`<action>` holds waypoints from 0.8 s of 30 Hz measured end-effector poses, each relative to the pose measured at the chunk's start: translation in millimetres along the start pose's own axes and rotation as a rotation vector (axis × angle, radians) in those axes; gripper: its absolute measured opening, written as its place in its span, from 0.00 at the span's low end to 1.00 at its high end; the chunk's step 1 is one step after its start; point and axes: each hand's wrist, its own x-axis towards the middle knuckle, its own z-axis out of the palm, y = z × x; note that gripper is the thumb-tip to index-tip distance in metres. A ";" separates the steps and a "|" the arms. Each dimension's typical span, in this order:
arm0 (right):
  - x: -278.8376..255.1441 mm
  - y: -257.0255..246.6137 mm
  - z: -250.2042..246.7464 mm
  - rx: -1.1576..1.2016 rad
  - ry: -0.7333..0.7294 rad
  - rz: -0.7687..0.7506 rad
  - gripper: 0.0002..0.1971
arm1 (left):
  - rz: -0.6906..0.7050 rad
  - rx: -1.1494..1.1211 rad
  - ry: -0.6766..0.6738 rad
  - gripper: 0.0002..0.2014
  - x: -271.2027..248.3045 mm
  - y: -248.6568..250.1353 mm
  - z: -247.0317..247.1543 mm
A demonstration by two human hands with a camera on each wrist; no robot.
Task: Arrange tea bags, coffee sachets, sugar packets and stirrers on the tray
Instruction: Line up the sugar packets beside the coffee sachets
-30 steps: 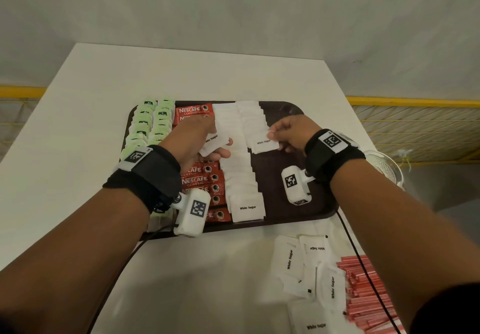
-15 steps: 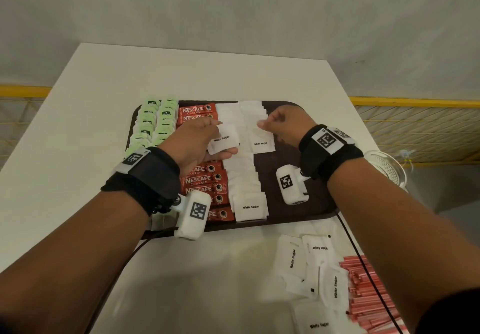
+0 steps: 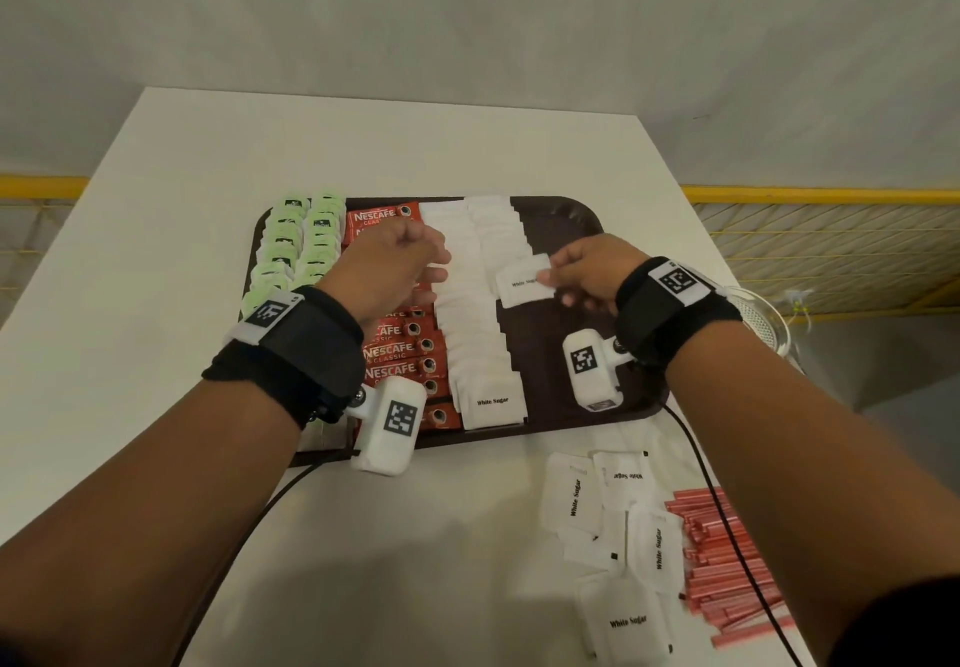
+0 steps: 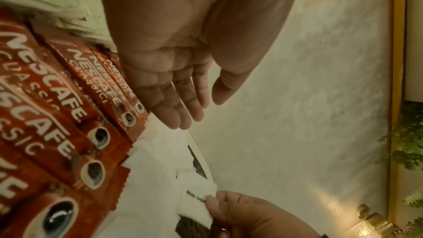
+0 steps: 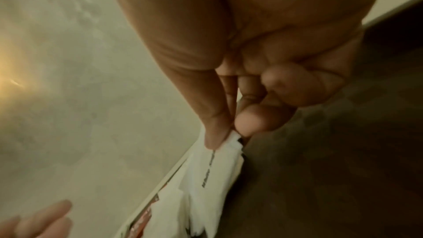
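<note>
Nearest on the white tabletop (image 3: 156,380), a loose heap of white sugar packets (image 3: 618,536) lies beside a pile of red stirrers (image 3: 727,562) at the near right, off the tray; a black cable runs over the stirrers. Beyond them sits the dark brown tray (image 3: 571,219), its near rim partly hidden by the wrist cameras. On it, from left to right, run two columns of green tea bags (image 3: 296,245), a column of red coffee sachets (image 3: 402,354) and two overlapping columns of sugar packets (image 3: 480,334). The right strip of the tray is bare. The right hand (image 3: 587,277) pinches one sugar packet (image 3: 524,282) by its edge between thumb and fingertips, just above the right sugar column. The left hand (image 3: 395,261) hovers over the coffee sachets, fingers relaxed and holding nothing, close to the pinched packet but apart from it. Behind the tray, tabletop reaches the far edge.
</note>
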 end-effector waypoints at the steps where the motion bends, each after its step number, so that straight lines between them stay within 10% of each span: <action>1: -0.3 1.8 1.4 -0.002 -0.003 0.026 0.08 | 0.002 0.002 -0.003 0.07 -2.1 0.4 -0.3; 14: -3.7 -5.8 12.7 -0.105 0.111 0.028 0.10 | 0.025 0.063 -0.016 0.07 -40.2 10.0 0.8; 24: -151.1 22.7 -0.7 -0.319 0.047 -0.295 0.11 | 0.130 0.265 -0.198 0.05 -96.3 18.8 60.0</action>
